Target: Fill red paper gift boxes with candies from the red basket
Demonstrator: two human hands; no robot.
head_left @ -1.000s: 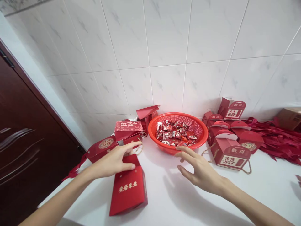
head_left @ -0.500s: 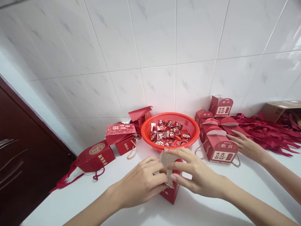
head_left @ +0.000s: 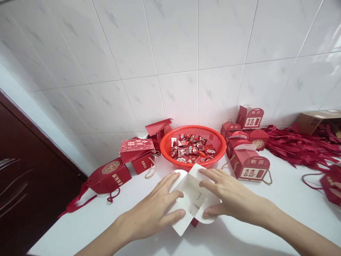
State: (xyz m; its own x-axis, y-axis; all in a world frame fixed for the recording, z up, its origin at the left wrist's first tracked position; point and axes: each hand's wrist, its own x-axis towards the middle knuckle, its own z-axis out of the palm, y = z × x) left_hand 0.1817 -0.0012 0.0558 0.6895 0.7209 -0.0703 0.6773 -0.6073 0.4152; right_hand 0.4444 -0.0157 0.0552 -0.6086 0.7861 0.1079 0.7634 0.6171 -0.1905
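A red paper candy box (head_left: 194, 195) with a white inside stands on the table before me, its flaps folded outward and its top open. My left hand (head_left: 162, 206) holds the left flaps, thumb and index fingertip over their white side. My right hand (head_left: 231, 195) holds the flaps on the right, fingers lying over them and thumb at the near rounded flap. Inside, the box shows slots and tabs at its bottom and no sweets. Just behind it is a red plastic basket (head_left: 166, 156) of wrapped candies (head_left: 190, 149).
Red boxes (head_left: 137, 149) with cords lie at the left. More boxes (head_left: 252, 167) with rope handles stand right of the basket. Red ribbons (head_left: 301, 145) and a cardboard carton (head_left: 309, 122) lie farther right. Another red box (head_left: 331, 185) is at the right edge. A tiled wall (head_left: 176, 99) stands behind.
The box's flaps have been spread outward, opening its top. Another person's hand has left the boxes at the right, and a red box with a cord now shows at the right edge.
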